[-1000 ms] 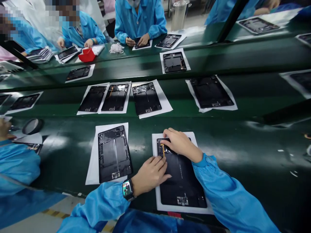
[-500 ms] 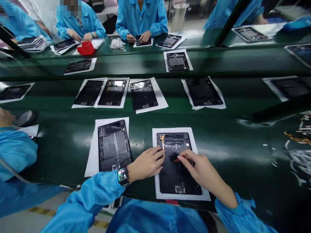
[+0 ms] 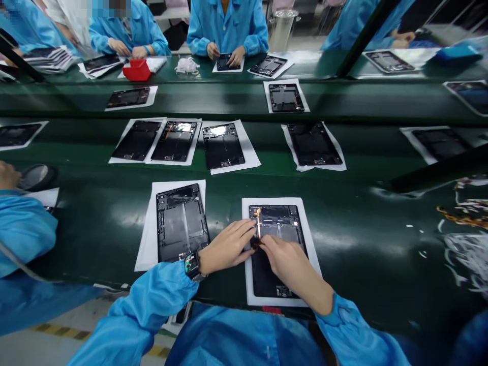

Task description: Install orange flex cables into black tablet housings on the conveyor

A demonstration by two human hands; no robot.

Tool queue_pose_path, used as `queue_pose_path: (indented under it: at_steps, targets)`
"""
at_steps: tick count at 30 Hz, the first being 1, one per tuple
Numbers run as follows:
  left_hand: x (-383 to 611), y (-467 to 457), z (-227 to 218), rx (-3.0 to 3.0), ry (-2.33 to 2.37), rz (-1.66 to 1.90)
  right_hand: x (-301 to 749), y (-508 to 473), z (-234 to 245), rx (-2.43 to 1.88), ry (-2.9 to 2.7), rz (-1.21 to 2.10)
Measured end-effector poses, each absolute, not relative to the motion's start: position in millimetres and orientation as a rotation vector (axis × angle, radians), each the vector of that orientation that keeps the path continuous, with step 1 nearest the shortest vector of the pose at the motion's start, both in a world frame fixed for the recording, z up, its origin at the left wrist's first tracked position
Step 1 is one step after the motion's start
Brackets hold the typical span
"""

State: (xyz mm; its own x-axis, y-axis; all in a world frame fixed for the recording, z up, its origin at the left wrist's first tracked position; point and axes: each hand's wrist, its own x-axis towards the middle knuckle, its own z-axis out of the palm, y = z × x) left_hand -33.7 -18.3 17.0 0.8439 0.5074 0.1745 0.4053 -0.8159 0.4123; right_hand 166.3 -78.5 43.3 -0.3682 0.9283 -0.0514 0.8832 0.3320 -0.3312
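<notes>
An opened tablet housing (image 3: 272, 274) lies on a white sheet (image 3: 310, 239) in front of me, with an orange flex cable (image 3: 258, 223) along its upper left. My right hand (image 3: 290, 262) is over the housing, thumb and forefinger pinched at the cable's lower end on a small orange-brown piece, mostly hidden by the fingertips. My left hand (image 3: 229, 246), with a watch on the wrist, lies across the housing's left edge. Its fingers are stretched out, thumb apart, close to the cable and holding nothing visible. Left of it, a second tablet housing (image 3: 177, 223) rests on its own sheet.
Several tablet housings (image 3: 224, 145) on sheets line the green bench (image 3: 362, 244) ahead. Loose cables and white strips (image 3: 465, 254) are heaped at right. A dark post (image 3: 442, 168) juts in there. Co-workers in blue sit opposite; a blue sleeve (image 3: 26, 229) is at left.
My right hand has moved left with the small orange-brown piece, from mid-housing to the lower end of the flex cable. My left hand stays at the left edge, nearly in place.
</notes>
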Motion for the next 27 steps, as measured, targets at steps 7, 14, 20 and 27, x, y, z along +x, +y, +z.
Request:
queue_pose_path:
  at_steps: [7, 14, 20, 27]
  targets:
    - [-42, -13, 13, 2.574, 0.673, 0.377, 152, -81, 43, -1.661, -2.477, 0.412]
    - [-42, -14, 8, 2.572, 0.688, 0.388, 149, -91, 27, -1.6, -2.179, 0.446]
    - [-42, -15, 8, 2.575, 0.702, 0.386, 157, -93, 27, -1.576, -2.105, 0.577]
    - [-42, -15, 5, 2.557, 0.7, 0.408, 154, -93, 32, -1.602, -2.232, 0.485]
